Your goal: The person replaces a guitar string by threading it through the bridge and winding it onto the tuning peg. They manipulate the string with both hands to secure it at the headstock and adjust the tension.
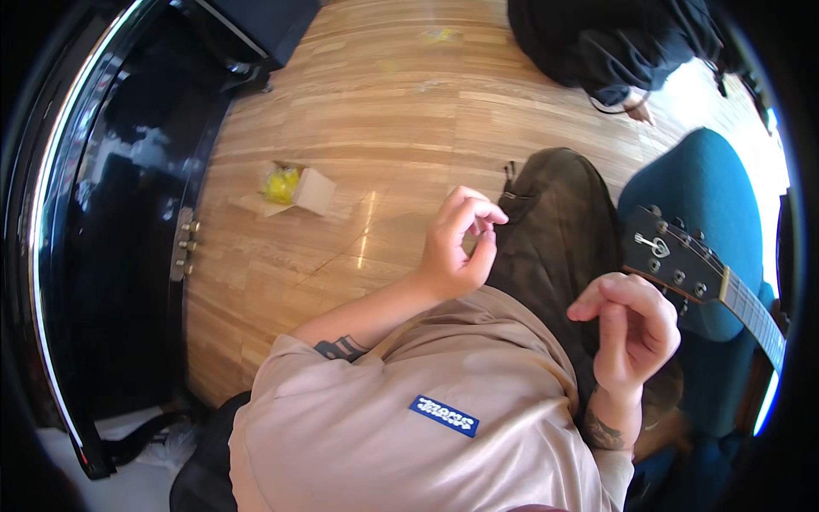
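Note:
Above my lap, my left hand (pixel 463 243) is raised with its fingers curled toward the thumb, leaving a rounded gap with nothing visible in it. My right hand (pixel 630 334) is held up on the other side, fingers bent over and thumb close beneath them; I see no thing in it. Neither hand appears to touch anything. Just beyond the right hand is the dark headstock of a guitar (pixel 670 254), with metal tuning pegs and a light emblem. Its neck runs off to the right.
A black glossy upright piano (pixel 111 222) with brass pedals stands at left. On the wooden floor (pixel 367 102) lies an opened cardboard box (pixel 316 191) with yellow contents. A teal seat (pixel 704 183) is at right. Another person in dark clothes (pixel 601 47) is at the far right.

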Tool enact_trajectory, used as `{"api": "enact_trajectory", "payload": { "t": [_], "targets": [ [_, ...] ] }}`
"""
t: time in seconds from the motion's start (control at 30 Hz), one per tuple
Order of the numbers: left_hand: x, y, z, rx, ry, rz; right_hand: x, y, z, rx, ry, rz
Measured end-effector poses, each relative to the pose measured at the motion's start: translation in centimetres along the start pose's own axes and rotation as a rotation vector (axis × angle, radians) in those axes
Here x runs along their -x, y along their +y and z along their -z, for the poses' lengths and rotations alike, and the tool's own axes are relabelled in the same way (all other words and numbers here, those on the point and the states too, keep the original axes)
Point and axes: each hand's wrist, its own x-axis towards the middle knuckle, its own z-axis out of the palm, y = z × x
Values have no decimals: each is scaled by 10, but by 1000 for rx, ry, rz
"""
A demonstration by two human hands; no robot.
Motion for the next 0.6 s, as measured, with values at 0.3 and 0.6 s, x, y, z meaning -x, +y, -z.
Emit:
{"api": "enact_trajectory", "payload": {
  "t": [0.3,0.6],
  "targets": [
    [-10,-5,-35,-133,-258,-59,-3,-3,28,134,2,49],
    [74,-188,61,-987,-371,552,13,-2,30,-72,110,21]
  ]
}}
